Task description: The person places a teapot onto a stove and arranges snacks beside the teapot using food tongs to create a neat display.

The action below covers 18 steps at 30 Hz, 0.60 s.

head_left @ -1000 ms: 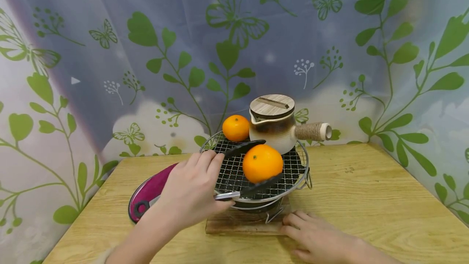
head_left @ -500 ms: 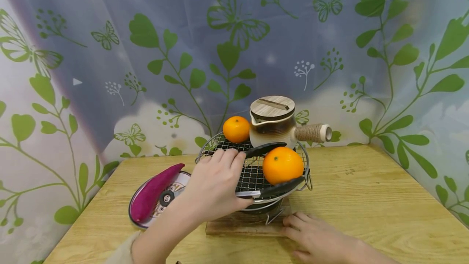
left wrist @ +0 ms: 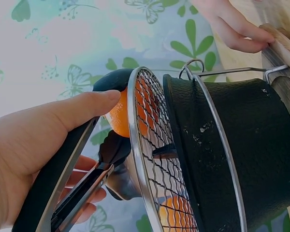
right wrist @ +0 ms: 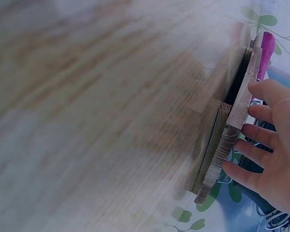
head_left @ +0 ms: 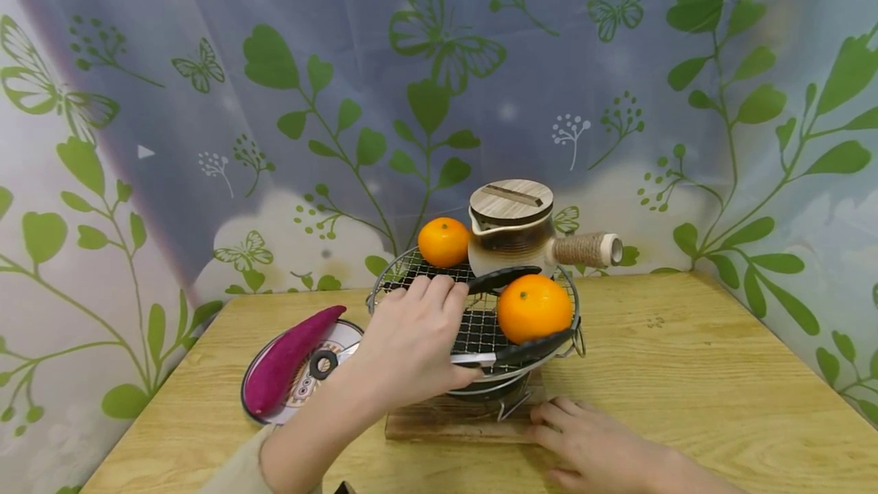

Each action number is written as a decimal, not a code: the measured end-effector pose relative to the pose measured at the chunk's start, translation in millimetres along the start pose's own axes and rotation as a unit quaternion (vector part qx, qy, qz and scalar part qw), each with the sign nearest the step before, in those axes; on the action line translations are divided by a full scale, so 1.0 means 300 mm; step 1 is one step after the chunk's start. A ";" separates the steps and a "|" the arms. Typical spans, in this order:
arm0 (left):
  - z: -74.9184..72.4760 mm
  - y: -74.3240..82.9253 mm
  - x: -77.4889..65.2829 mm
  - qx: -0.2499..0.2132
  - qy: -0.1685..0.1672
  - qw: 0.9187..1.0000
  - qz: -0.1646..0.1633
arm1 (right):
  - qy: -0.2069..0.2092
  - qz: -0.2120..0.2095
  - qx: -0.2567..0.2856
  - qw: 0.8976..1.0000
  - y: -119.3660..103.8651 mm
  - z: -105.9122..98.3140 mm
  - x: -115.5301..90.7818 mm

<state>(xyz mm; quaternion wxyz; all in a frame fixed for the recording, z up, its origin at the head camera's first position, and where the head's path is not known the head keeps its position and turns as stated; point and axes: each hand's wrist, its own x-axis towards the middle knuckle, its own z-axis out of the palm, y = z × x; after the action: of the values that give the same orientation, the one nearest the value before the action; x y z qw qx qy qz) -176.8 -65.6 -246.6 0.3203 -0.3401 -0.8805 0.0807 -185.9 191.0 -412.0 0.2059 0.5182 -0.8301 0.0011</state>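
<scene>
My left hand (head_left: 414, 338) grips a pair of black-tipped metal tongs (head_left: 506, 278), with the thumb on one arm and the fingers on the other. Between the tong tips sits a large orange mandarin (head_left: 533, 311), at the right front of a round wire grill rack (head_left: 473, 334). In the left wrist view the mandarin (left wrist: 118, 118) shows right at the mesh. A second mandarin (head_left: 443, 242) lies at the back of the rack. My right hand (head_left: 593, 437) rests its fingertips on the wooden board (head_left: 456, 427) under the black stove (left wrist: 227, 150); its spread fingers (right wrist: 258, 140) touch the board's edge.
A clay pot (head_left: 511, 246) with a wooden lid stands on the rack's back right, its rope-wrapped handle sticking out rightward. Left of the stove, an oval plate (head_left: 339, 338) holds a purple sweet potato (head_left: 284, 368) and a black-ringed metal utensil (head_left: 324, 363). A patterned curtain hangs behind.
My left hand has moved right with the tongs, and the front mandarin has shifted right across the rack, mostly in the first half second. The plate shows more. My right hand stays put.
</scene>
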 end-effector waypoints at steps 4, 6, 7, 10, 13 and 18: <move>-0.002 0.005 0.007 0.004 -0.001 1.000 0.000 | -0.001 0.002 0.005 1.000 0.001 0.001 0.001; -0.003 0.007 0.010 0.006 -0.006 1.000 -0.002 | -0.002 0.003 0.007 1.000 0.002 0.000 0.000; -0.003 0.008 0.011 0.007 -0.008 1.000 -0.003 | -0.003 0.003 0.008 1.000 0.002 0.000 0.000; -0.004 0.010 0.015 0.005 -0.017 1.000 -0.009 | -0.003 0.002 0.007 1.000 0.002 0.000 -0.002; -0.002 0.011 0.018 0.003 -0.025 1.000 -0.011 | -0.002 -0.001 0.003 1.000 0.001 0.000 -0.002; 0.002 0.012 0.022 0.004 -0.037 0.999 -0.013 | 0.006 -0.008 -0.003 1.000 0.002 0.001 -0.001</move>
<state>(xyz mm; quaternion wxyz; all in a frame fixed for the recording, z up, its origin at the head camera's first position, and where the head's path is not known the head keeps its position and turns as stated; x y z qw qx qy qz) -178.9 -58.5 -245.0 0.2899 -0.3242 -0.8957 0.0929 -186.2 191.5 -412.2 0.2121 0.5244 -0.8246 -0.0001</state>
